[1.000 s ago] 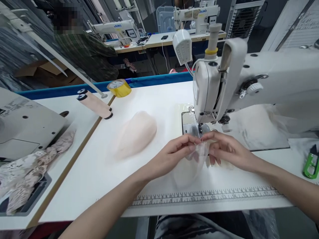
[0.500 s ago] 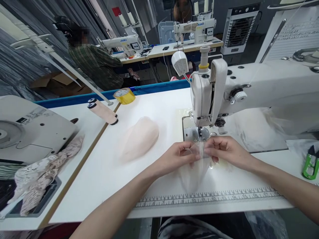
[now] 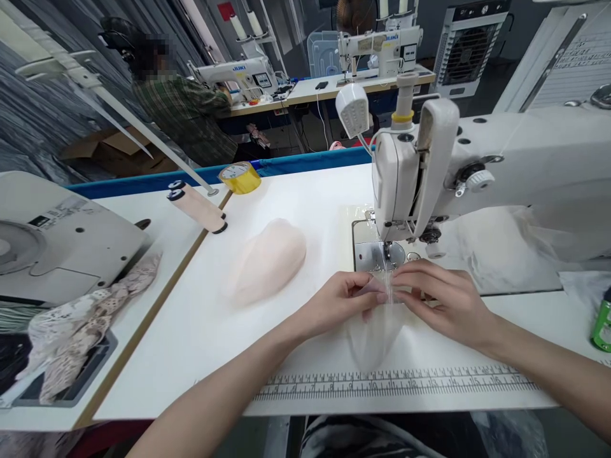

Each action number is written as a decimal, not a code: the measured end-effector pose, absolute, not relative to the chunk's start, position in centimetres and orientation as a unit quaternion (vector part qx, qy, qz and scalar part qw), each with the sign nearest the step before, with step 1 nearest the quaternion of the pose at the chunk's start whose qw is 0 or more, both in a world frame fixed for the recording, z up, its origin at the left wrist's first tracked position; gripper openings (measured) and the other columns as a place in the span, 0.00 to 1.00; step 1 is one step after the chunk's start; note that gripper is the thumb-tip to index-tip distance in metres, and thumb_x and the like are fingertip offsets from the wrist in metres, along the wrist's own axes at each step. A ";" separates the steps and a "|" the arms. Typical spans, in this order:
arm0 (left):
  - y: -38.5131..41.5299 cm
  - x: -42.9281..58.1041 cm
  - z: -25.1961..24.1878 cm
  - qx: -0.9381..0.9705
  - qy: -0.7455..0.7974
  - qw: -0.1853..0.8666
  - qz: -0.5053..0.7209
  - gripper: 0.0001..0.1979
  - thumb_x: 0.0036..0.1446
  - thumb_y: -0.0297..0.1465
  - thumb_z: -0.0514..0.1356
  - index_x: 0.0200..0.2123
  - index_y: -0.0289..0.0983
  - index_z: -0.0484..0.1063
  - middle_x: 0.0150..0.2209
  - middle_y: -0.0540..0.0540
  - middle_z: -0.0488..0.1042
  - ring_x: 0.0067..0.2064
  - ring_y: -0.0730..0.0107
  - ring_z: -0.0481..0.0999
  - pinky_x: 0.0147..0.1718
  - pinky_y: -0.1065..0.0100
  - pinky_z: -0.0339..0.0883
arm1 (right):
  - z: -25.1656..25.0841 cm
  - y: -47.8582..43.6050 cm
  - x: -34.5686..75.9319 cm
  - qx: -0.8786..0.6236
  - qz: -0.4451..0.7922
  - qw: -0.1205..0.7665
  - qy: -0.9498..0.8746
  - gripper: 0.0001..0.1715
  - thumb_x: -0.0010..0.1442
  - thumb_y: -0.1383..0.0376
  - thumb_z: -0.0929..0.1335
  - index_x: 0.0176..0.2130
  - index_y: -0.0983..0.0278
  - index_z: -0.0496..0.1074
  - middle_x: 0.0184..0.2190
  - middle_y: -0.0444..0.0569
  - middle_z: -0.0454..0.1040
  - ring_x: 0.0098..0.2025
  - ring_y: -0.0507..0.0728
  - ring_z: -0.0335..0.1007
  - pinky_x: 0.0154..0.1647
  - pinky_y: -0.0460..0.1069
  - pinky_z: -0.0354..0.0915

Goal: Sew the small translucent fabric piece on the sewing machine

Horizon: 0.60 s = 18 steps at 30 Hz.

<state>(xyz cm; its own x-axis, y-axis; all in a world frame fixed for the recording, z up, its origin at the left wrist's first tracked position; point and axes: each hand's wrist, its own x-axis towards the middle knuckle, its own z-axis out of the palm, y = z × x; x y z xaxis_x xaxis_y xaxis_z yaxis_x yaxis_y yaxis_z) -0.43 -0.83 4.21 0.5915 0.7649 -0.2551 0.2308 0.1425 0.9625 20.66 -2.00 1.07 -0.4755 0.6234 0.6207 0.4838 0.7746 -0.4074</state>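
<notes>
At the sewing machine (image 3: 398,172), held sheer cloth up near the needle plate (image 3: 367,257)

Pinched the sheer cloth (image 3: 375,346) between thumb and forefinger of the left hand (image 3: 341,302), near its upper edge, with the lower part hanging loose just behind the ruler strip (image 3: 396,383). Set the right hand (image 3: 442,302) against the opposite side, forefinger stretched out above, thumb below, a gap showing between. Could not tell whether truly gripping the cloth there or merely touching it. Noticed pale lines down the middle, too fine to name as threads or a folded edge. Held both hands close together, perhaps to control so thin a fabric, and right before the plate, probably for easy reach of the needle.

Had a pale pink cloth (image 3: 274,261) lying on the white table (image 3: 205,308), well to the left, likely out of the way of the hands. Had pink spools (image 3: 198,207) on their sides and yellow tape (image 3: 243,180) farther back, presumably to spare the working area. Saw a green tool (image 3: 602,324) at the far right, partly out of view, perhaps placed for the right hand. Saw also lace (image 3: 95,331) beside the left-hand machine (image 3: 62,235) and, beyond, a person in a plaid shirt (image 3: 181,121) at another machine.
</notes>
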 end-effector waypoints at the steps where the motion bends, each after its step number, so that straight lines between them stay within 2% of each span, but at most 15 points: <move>1: -0.8 -0.4 4.1 0.621 0.398 0.642 0.209 0.08 0.59 0.31 0.59 0.33 0.34 0.75 0.25 0.52 0.68 0.26 0.78 0.65 0.28 0.72 0.59 | 1.1 -2.0 20.6 -0.322 0.090 0.390 -0.858 0.07 0.61 0.70 0.67 0.41 0.63 0.71 0.39 0.48 0.76 0.28 0.48 0.70 0.26 0.44 0.66; 6: -0.8 -0.5 3.7 0.630 0.402 0.631 0.209 0.08 0.59 0.31 0.58 0.35 0.34 0.77 0.24 0.52 0.68 0.25 0.78 0.64 0.26 0.73 0.58 | 1.2 -2.0 20.4 -0.321 0.085 0.376 -0.865 0.06 0.61 0.69 0.66 0.40 0.64 0.72 0.37 0.47 0.77 0.25 0.47 0.68 0.24 0.44 0.65; 12: -1.0 -0.3 3.7 0.623 0.422 0.622 0.216 0.08 0.57 0.29 0.59 0.35 0.35 0.78 0.24 0.51 0.69 0.25 0.78 0.64 0.26 0.73 0.61 | 0.9 -2.0 20.6 -0.314 0.039 0.376 -0.871 0.09 0.61 0.70 0.67 0.43 0.63 0.73 0.37 0.46 0.79 0.35 0.51 0.75 0.33 0.46 0.71; 18: -0.9 -0.2 3.3 0.629 0.438 0.604 0.222 0.09 0.56 0.34 0.61 0.33 0.34 0.78 0.26 0.49 0.71 0.26 0.77 0.65 0.24 0.74 0.60 | 0.6 -2.0 20.7 -0.300 -0.007 0.373 -0.878 0.09 0.59 0.70 0.68 0.42 0.64 0.73 0.37 0.45 0.79 0.35 0.52 0.76 0.36 0.47 0.73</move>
<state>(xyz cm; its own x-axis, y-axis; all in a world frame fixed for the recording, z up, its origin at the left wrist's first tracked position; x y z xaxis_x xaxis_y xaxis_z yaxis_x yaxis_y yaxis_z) -0.23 -0.95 3.34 0.5188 0.8176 -0.2498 0.2827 0.1117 0.9527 20.73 -1.99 0.64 -0.5427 0.5214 0.6585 0.5313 0.8203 -0.2116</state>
